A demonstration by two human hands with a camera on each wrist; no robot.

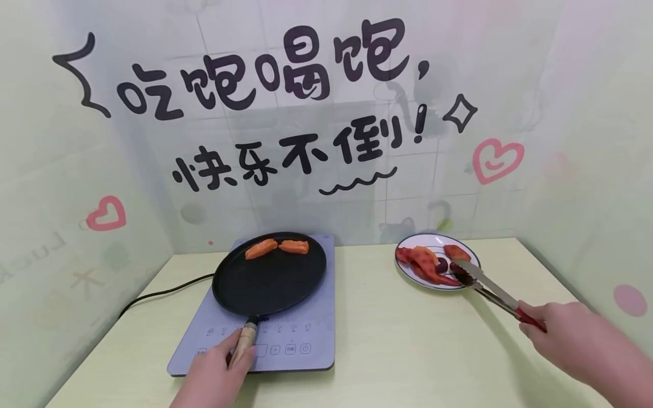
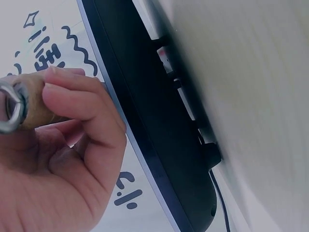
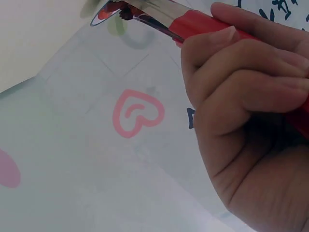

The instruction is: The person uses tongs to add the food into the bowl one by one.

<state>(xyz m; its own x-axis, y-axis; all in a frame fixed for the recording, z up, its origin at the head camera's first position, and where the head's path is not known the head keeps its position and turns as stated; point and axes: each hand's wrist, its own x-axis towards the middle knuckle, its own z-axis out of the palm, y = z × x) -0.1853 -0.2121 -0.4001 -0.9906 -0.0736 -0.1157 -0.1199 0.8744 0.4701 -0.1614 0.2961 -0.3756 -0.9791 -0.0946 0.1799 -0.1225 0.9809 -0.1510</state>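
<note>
My left hand [image 1: 218,368] grips the wooden handle [image 1: 245,342] of a flat black frying pan [image 1: 267,283]. Two orange pieces of food [image 1: 262,249] lie toward the pan's far edge. In the left wrist view, curled fingers [image 2: 77,99] wrap the handle near its metal hanging ring [image 2: 17,107]. My right hand [image 1: 563,334] holds metal tongs [image 1: 492,293] by their red grips [image 3: 207,26]. The tongs' tips reach over a white plate [image 1: 418,283] with a dark rim, at a dark piece of food. Reddish food pieces [image 1: 425,265] lie on that plate's left side, another [image 1: 456,253] at its back.
Under the pan is a grey induction cooker [image 1: 306,362] with touch buttons along its front. A black cable [image 1: 165,292] runs from it to the left. Walls with printed lettering [image 1: 306,153] and hearts enclose the pale table [image 1: 388,340] at the back and both sides.
</note>
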